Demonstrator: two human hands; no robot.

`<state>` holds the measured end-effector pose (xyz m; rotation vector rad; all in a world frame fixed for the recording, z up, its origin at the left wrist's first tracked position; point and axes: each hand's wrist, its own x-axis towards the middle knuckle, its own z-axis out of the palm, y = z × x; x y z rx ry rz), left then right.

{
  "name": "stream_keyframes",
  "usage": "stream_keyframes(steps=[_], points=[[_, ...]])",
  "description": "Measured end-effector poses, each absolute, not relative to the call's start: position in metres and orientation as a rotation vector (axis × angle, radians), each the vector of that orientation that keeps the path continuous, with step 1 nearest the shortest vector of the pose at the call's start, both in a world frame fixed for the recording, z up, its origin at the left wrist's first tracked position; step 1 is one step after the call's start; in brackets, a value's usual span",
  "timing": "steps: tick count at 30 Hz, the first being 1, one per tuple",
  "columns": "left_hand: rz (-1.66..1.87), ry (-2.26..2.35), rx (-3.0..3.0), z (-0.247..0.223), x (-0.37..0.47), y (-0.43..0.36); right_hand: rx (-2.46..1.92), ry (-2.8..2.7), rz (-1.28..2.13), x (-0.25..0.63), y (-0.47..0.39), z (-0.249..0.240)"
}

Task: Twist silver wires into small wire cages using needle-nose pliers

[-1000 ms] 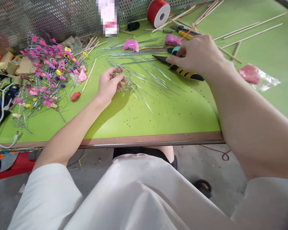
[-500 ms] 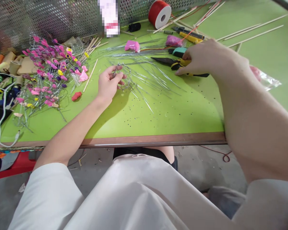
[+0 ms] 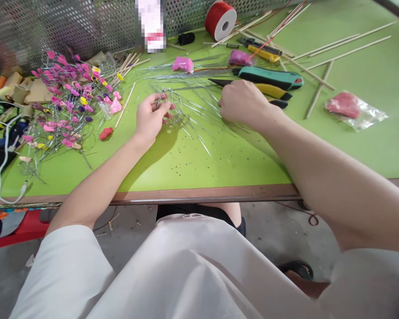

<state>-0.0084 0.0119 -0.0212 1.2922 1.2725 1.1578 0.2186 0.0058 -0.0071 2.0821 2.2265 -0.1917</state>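
Holding a wire frame [image 3: 178,116] between thumb and fingers, the left hand [image 3: 152,114] is engaged; the right hand [image 3: 242,103] is curled near the pliers [image 3: 273,91], contents indeterminable.

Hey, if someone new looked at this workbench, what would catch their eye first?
Probably the tangle of wires with pink, purple and yellow bits, on the left of the bright green table. Next, the left hand holding a small wire frame near the middle, with the right hand by the yellow-and-black pliers. The red spool stands out at the back.
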Motion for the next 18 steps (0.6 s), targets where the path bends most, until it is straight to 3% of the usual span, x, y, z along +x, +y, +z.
stream_keyframes(steps=[9,15,18], points=[[1.159,1.287,1.235,-0.015,-0.006,0.005,2.428,2.219,-0.262,0.223,0.003,-0.019],[1.212,1.246,1.054,-0.016,-0.008,0.009,2.711,2.604,-0.576,0.246,0.014,-0.026],[1.216,1.195,0.941,-0.016,-0.011,0.013,2.751,2.618,-0.972,0.224,0.002,-0.013]])
